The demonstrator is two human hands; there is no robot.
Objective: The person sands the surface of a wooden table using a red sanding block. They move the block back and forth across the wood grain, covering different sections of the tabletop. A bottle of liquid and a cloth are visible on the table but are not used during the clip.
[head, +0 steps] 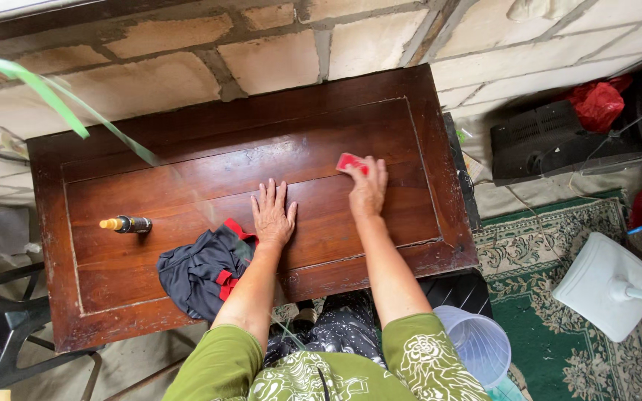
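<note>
Head view, near to far: clear ribbed plastic cup (479, 343) by the knees; dark grey cloth with red trim (203, 271) bunched on the dark brown panelled wooden tabletop (321, 119). Left hand (273, 215) flat, fingers spread, gripping nothing, just beside the cloth. Right hand (368, 186) pressing a small red pad (351, 162) under the fingertips, grip loosely curled over it. Small dark bottle with gold cap (126, 223) lying well left.

We count two hands (273, 215), one red sponge (351, 162), one small bottle (126, 223), one dark cloth (202, 271), one wooden panel (187, 141), one plastic bucket (477, 343).
</note>
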